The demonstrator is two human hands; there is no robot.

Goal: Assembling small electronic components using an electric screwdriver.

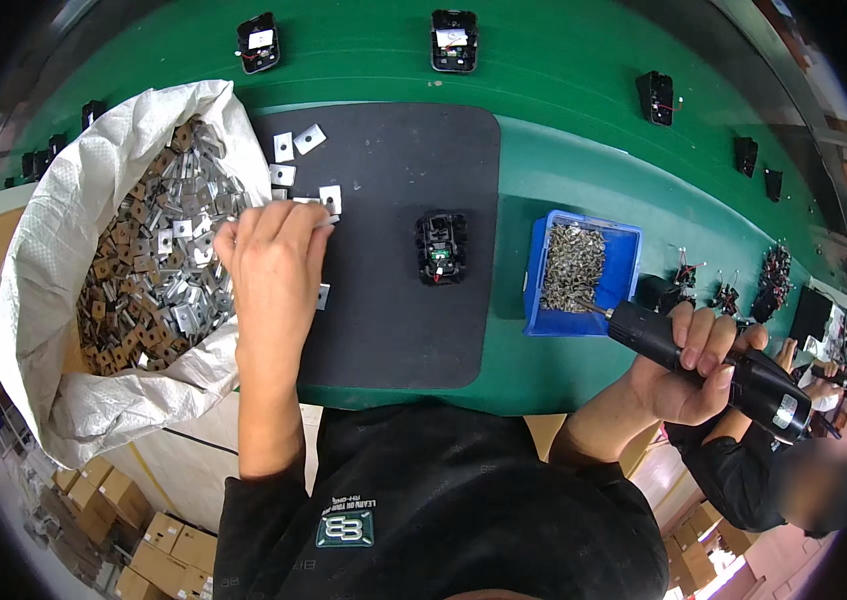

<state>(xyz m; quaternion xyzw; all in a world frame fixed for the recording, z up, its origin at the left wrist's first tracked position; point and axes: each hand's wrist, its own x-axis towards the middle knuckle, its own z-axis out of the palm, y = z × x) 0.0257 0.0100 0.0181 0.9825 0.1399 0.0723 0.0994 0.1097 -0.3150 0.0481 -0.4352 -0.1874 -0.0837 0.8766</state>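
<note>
My right hand [689, 375] is wrapped round a black electric screwdriver [649, 335]. The driver's tip points left, over the screws [574, 265] in a blue bin [634, 270]. At the left side of a dark mat [384, 340], my left hand [279, 250] is bent down with its fingers curled together; whatever is under the fingertips is hidden. Small square metal plates with a hole, such as this plate [311, 138], lie around that hand. A black plastic housing [442, 248] with a green circuit board inside sits on the mat between my hands.
A white woven sack [44, 300] full of metal plates stands at the left. Black housings, including this housing [455, 42], sit along the far green surface [364, 50]. Black parts with wires [726, 295] lie right of the bin. Another person [744, 470] works at the right.
</note>
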